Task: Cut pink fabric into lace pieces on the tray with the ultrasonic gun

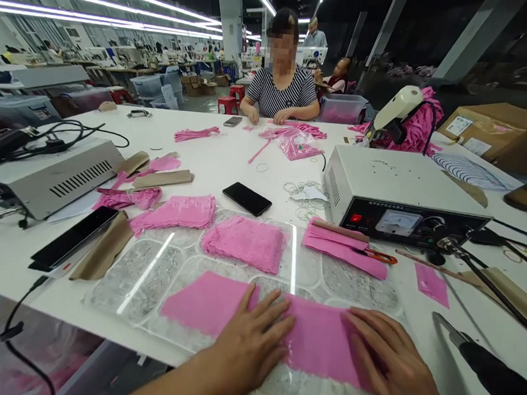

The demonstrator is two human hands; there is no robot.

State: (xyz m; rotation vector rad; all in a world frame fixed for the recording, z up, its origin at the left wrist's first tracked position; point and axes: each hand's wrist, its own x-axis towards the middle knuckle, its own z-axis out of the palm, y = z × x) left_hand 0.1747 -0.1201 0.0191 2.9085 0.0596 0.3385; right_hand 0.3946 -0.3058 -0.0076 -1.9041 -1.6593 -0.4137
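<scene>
Both hands (251, 338) flat on unlabelled pink lace strip (315, 340)

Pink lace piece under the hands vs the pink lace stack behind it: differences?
The pink lace piece lies spread wide as one layer, pressed flat by the left hand and right hand; the pink lace stack is smaller, thicker, untouched. Both lie on the clear patterned sheet.

My one head camera looks forward and down, close over the white table (230, 158); a seated co-worker (282, 76) faces me at twelve o'clock.
</scene>
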